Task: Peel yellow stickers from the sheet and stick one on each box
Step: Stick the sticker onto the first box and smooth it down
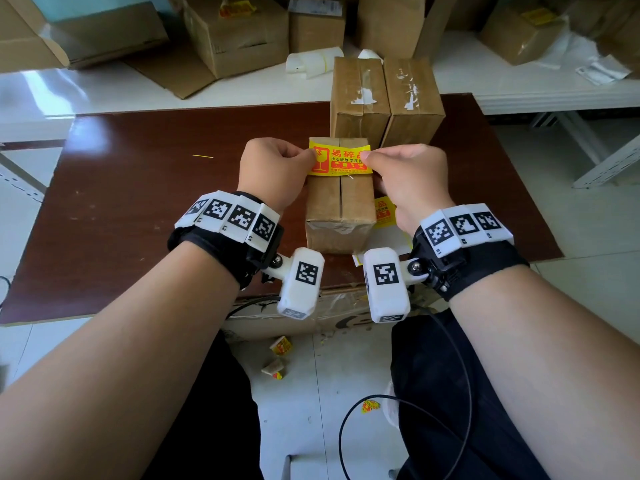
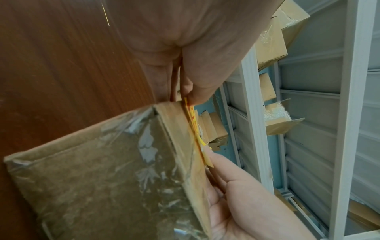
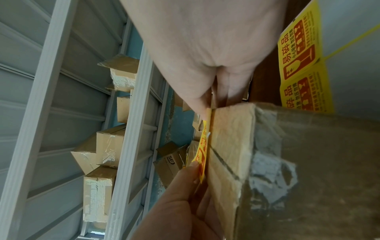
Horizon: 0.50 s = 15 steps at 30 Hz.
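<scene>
A yellow sticker (image 1: pixel 341 161) with red print is stretched flat just over the far end of the top of a taped cardboard box (image 1: pixel 341 209) at the table's centre. My left hand (image 1: pixel 310 157) pinches its left edge, and my right hand (image 1: pixel 369 159) pinches its right edge. In the left wrist view the sticker (image 2: pixel 194 125) shows edge-on against the box (image 2: pixel 102 162). The right wrist view shows the sticker (image 3: pixel 202 155) lying close along the box top (image 3: pixel 230 146). The sticker sheet (image 1: pixel 384 211) lies on the table to the right of the box, partly under my right wrist, and shows again (image 3: pixel 302 65).
Two taller cardboard boxes (image 1: pixel 360 98) (image 1: pixel 412 98) stand side by side just behind the centre box. More boxes and a curl of white backing paper (image 1: pixel 311 64) sit on the white shelf beyond. Sticker scraps (image 1: pixel 280 346) and a black cable (image 1: pixel 346 427) lie on the floor.
</scene>
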{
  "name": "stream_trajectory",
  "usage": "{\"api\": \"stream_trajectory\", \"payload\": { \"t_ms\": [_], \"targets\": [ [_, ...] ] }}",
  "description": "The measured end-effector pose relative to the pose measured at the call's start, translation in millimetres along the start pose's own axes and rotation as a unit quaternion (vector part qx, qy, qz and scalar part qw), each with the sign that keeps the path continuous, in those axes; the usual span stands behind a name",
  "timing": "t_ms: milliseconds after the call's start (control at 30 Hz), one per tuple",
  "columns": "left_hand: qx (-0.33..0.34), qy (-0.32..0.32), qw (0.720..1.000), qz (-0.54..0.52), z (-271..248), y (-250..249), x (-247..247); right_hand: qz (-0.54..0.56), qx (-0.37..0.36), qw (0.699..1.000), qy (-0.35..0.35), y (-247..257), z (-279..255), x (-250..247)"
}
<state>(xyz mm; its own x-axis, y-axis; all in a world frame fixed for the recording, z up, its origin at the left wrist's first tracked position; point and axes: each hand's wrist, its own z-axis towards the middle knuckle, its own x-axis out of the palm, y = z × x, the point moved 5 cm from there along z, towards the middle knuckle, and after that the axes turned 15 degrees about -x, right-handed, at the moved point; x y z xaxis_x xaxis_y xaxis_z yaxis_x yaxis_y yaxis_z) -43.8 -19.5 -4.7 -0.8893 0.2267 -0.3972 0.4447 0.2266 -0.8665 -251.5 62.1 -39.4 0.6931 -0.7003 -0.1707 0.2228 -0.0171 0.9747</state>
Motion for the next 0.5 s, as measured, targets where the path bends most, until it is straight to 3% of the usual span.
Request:
{"api": "stream_trajectory", "payload": {
  "t_ms": [500],
  "targets": [
    [-0.005,0.009,1.000,-0.013,0.6,1.5,3.0,0.002,0.004,1.000,-0.002,-3.6,1.0,-0.1]
  ]
}}
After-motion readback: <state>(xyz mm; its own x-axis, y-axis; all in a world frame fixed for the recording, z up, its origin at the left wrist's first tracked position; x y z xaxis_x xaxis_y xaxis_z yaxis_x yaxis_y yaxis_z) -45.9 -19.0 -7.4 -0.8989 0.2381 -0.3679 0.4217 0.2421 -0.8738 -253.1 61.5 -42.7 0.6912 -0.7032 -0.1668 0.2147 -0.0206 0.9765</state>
